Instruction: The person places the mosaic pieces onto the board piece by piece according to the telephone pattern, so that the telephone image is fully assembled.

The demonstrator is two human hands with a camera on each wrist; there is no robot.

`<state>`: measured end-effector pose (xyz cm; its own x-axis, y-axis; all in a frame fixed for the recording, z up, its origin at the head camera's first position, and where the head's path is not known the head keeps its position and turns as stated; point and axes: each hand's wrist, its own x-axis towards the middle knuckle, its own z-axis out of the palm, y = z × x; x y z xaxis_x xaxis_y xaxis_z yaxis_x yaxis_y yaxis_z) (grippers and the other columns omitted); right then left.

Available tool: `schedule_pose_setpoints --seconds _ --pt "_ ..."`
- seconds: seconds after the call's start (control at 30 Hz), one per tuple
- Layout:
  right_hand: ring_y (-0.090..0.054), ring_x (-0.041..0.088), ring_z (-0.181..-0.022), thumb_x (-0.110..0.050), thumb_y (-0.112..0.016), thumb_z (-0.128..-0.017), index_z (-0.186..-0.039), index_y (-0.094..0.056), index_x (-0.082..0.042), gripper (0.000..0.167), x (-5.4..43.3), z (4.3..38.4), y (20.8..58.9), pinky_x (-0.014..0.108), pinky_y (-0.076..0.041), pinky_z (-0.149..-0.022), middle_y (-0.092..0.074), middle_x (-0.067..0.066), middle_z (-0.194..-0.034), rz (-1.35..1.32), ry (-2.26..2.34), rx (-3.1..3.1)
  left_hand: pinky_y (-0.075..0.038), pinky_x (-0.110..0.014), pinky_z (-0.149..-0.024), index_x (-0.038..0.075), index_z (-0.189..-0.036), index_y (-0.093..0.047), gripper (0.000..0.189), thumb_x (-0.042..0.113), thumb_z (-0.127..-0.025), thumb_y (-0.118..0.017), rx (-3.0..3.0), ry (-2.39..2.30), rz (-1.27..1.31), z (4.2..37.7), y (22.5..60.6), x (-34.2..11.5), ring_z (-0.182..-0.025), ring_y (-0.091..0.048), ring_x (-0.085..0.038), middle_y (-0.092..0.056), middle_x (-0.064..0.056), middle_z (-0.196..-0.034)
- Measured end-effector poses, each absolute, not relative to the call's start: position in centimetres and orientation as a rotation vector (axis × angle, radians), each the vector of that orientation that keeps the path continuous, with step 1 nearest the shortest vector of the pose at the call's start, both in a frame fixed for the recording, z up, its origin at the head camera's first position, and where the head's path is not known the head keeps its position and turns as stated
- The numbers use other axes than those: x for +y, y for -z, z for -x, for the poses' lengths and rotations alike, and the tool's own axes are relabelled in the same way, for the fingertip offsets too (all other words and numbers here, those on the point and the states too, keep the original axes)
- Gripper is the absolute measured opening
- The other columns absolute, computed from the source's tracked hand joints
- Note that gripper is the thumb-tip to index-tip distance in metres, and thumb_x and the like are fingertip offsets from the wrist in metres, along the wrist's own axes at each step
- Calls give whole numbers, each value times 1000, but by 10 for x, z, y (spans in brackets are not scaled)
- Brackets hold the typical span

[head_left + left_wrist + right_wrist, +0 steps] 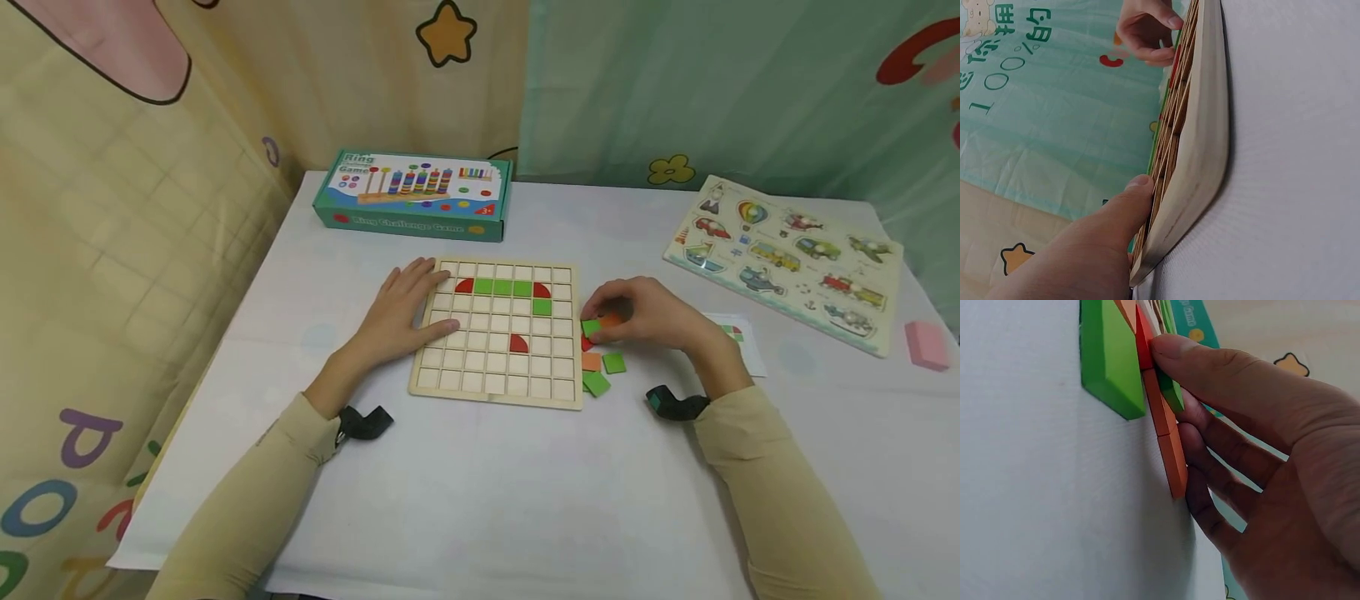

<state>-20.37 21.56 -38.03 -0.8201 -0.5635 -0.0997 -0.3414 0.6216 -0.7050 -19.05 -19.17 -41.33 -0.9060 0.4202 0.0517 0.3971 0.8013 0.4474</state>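
Observation:
On the left edge of a wooden grid board (480, 362), my left hand (405, 310) rests with fingers spread. Its thumb (1125, 209) lies over the board's rim in the left wrist view. Set in the grid are a row of green squares (503, 287), a green square (542, 307) below its right end, and several red quarter-round tiles (518, 343). Just off the board's right edge, my right hand (637, 312) pinches a green square tile (1170, 392) between thumb and fingers. Orange tiles (1166, 419) and a red tile (1143, 339) lie beneath it, partly hidden.
Loose green tiles (614, 362) and an orange tile (591, 362) lie right of the board. A printed card (750, 354) sits partly behind the right wrist. Farther off are a ring game box (412, 196), a picture puzzle board (787, 258) and a pink block (927, 345).

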Motion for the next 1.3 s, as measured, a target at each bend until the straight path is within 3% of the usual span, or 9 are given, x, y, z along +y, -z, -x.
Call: schedule_pose_setpoints --seconds 0.4,0.57,0.8,1.0,1.3 --pt "-63 19 -92 -25 -91 -83 -100 -80 -22 21 197 205 369 36 -53 -84 -74 -2 -94 633 1044 2704 -1 -51 -135 15 -161 -42 82 55 -96 -70 2942 -710 -664 190 416 -193 -165 -13 -29 -27 -12 -174" --pt "-62 18 -86 -20 -90 -85 -99 -79 -14 19 162 221 353 37 -58 -82 -73 1 -89 749 1007 2736 0 -51 -135 15 -160 -42 82 56 -95 -70 2943 -709 -653 190 417 -194 -165 -12 -29 -28 -12 -173" --pt "-65 22 -87 -20 -88 -87 -100 -79 -9 19 99 230 333 37 -55 -80 -75 6 -91 770 1018 2768 -1 -51 -135 17 -160 -42 81 59 -96 -68 2956 -696 -666 191 417 -195 -165 -12 -27 -28 -10 -174" --pt "-67 23 -88 -22 -87 -88 -100 -79 -7 21 64 232 339 38 -56 -82 -76 8 -94 730 1076 2757 -2 -50 -135 17 -160 -43 79 57 -96 -69 2955 -717 -667 191 419 -194 -165 -14 -26 -30 -10 -173" --pt "-67 22 -87 -19 -86 -90 -100 -78 -7 17 50 233 364 36 -57 -81 -76 7 -93 775 1108 2718 -1 -49 -135 17 -159 -44 79 58 -96 -68 2957 -687 -664 192 417 -192 -165 -13 -25 -29 -9 -173"
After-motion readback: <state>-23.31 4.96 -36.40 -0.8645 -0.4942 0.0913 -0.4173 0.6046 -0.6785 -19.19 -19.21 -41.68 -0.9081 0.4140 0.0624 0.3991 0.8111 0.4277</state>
